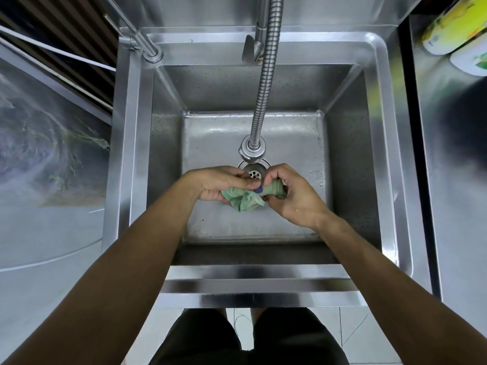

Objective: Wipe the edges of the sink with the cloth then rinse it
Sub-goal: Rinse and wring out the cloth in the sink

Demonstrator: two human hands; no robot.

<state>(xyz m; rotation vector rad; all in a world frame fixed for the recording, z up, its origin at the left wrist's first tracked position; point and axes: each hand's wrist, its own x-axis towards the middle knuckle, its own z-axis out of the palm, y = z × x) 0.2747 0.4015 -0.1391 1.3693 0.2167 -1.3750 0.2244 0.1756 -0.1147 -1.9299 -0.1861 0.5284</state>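
Item: green cloth (246,198), bunched and twisted, was held between the two hands over the basin of the sink (374,127), just nearer the person than the drain (254,173). Left hand (216,184): fingers curled round the cloth's left end, loose folds hanging below the palm. Right hand (292,193): fingers and thumb closed round the rolled right end; a small dark blue mark showed on the cloth between the hands. Progress, as judged: the grip looked like wringing or rubbing the cloth, which suggested the rim had been wiped and the rinsing stage reached; no running water could be made out, so whether the rinse was done or pending cannot be told. Droplets lay on the basin floor beyond and to the right of the hands. Surroundings: flexible faucet hose (263,88) ran down from above, its spray head (251,151) hanging just beyond the hands, above the drain. A tap lever (131,30) stood far beyond the left hand at the sink's back corner. Colourful packets (458,25) lay well off beyond the right hand. Obstruction: the spray head hung close over the fingers; nothing else stood in the way.
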